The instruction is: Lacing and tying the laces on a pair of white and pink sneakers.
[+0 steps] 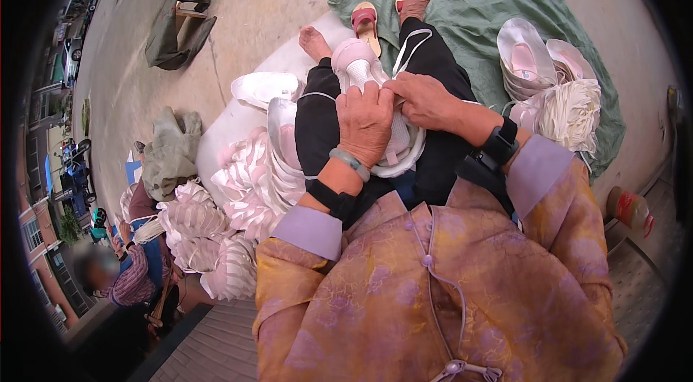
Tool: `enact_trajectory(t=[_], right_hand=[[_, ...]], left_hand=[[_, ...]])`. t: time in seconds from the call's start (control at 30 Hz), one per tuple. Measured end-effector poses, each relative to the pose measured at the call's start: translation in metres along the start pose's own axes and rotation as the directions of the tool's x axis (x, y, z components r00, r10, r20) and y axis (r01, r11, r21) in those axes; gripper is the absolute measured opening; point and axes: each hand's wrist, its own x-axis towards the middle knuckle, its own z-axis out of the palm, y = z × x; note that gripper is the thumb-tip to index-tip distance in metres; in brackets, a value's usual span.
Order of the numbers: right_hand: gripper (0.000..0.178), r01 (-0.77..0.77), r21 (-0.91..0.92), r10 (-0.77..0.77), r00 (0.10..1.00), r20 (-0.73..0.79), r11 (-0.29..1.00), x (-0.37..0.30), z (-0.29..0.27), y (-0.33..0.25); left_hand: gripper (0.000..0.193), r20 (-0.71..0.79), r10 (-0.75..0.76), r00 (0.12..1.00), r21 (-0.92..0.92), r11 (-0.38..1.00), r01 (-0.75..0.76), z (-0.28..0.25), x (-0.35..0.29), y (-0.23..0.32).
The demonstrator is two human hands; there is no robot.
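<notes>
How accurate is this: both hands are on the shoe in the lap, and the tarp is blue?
Not quite: the tarp is green, not blue, as the head view shows. The rest stands: the left hand and right hand are both on the shoe in the lap.

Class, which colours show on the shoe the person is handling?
The shoe is pale pink and white, clearest in the head view.

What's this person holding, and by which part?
A pink-and-white shoe: the left hand and right hand hold it at its middle, between toe and heel. Whether either pinches the white lace can't be told.
</notes>
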Motion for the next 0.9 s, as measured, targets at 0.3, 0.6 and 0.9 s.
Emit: enact_trajectory(t=[0.3, 0.6, 0.9], right_hand=[[0.040, -0.051, 0.083, 0.045, 0.997, 0.070, 0.995, 0.002, 0.002, 0.009], [0.061, -0.279, 0.275, 0.302, 0.952, -0.044, 0.920, -0.025, -0.003, -0.012], [0.071, -0.292, 0.214, 0.308, 0.950, -0.049, 0.932, -0.022, 0.005, -0.014]], left_hand=[[0.005, 0.192, 0.054, 0.980, 0.102, 0.992, -0.075, 0.009, 0.008, 0.002], [0.012, 0.170, -0.075, 0.983, -0.366, 0.921, 0.133, -0.069, -0.066, -0.011], [0.017, 0.177, -0.789, 0.588, 0.241, 0.614, 0.752, -0.149, -0.390, -0.156]])
